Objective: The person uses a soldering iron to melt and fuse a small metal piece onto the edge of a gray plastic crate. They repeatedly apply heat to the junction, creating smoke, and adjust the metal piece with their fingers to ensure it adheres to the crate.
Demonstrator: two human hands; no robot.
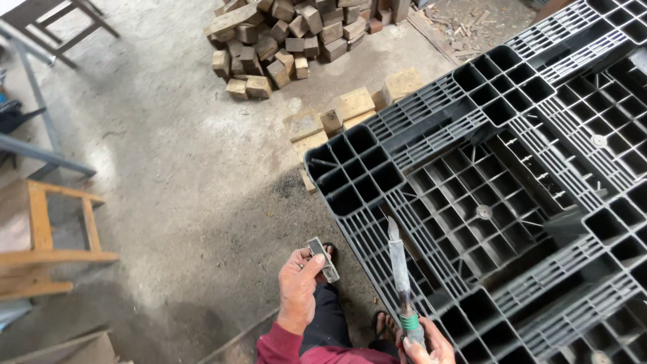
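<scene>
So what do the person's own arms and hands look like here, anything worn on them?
Both hands are bare: no gloves, rings or watch show. The left hand comes out of a dark red long sleeve that ends at the wrist. The right hand sits at the bottom edge of the head view, so its wrist and any sleeve are cut off.

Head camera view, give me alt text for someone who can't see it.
Seen from above, a person's right hand holds a long metal tool against a dark plastic pallet, while the left hand holds a small grey piece. Wooden blocks lie piled on the concrete floor beyond.
</scene>
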